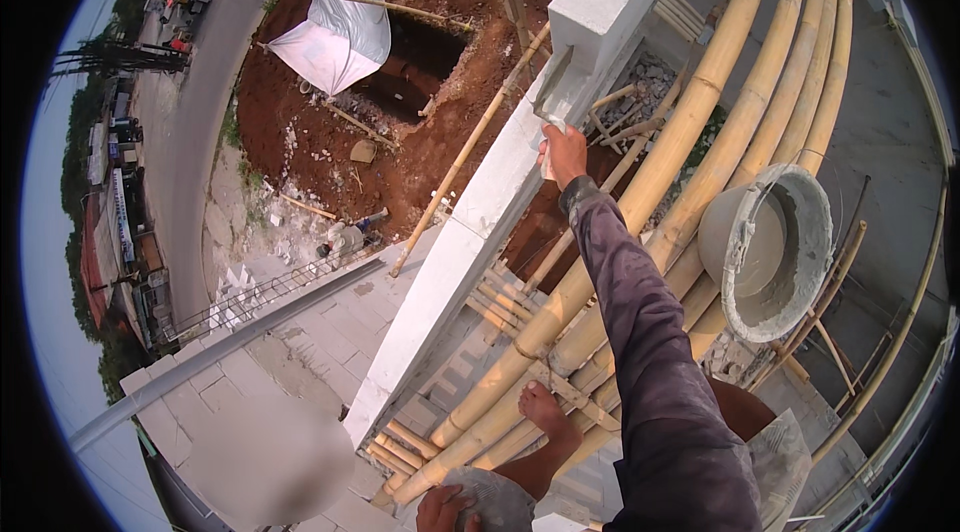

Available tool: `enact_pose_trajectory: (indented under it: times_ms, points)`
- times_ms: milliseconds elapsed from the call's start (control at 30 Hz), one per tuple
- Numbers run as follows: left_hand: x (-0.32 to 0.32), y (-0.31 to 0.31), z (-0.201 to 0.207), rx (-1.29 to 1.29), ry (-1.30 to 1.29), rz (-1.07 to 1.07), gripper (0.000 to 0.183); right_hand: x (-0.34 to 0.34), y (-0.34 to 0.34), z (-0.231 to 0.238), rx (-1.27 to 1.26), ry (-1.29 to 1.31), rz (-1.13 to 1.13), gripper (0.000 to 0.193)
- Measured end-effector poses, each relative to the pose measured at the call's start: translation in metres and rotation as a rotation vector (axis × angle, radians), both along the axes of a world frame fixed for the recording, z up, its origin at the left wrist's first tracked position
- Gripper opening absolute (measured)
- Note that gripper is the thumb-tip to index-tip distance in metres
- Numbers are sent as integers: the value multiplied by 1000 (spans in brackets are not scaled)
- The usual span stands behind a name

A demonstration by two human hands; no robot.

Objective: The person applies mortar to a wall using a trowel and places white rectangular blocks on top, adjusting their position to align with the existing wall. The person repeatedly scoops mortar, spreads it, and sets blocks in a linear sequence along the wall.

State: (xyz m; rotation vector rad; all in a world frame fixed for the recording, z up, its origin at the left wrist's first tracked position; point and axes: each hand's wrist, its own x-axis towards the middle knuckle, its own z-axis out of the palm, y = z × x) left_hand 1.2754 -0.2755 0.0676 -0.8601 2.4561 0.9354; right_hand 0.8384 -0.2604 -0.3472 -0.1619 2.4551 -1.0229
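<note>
My right hand [565, 154] is closed around the pale handle of a trowel [557, 82]. The trowel's grey metal blade lies against the side of a white block wall [500, 167], close to where a taller block stands on it. My left hand [447, 509] rests at the lower edge of the view on my knee, which is covered in grey cloth. Its fingers lie over the knee, partly cut off by the frame, and no tool shows in it. To the right of my right forearm, a mortar-crusted bucket [738, 232] with grey mix inside sits tilted by the bamboo poles.
Thick bamboo poles [690, 112] form the platform under my bare foot [545, 407]. Left of the wall, the ground drops far below to red soil with a dug pit [415, 72] and a pale sheet [335, 37]. Loose bamboo and rubble lie beneath the platform.
</note>
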Motion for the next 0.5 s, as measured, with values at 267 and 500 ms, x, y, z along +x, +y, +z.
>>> enact_pose_trajectory:
  times_ms: [267,500]
  points:
    - [-29,-2,4,-62,-28,-1,35,102,-54,-41,-38,-44,36,56]
    - [4,5,9,-5,-39,7,37,229,-88,-33,-89,-150,98,56]
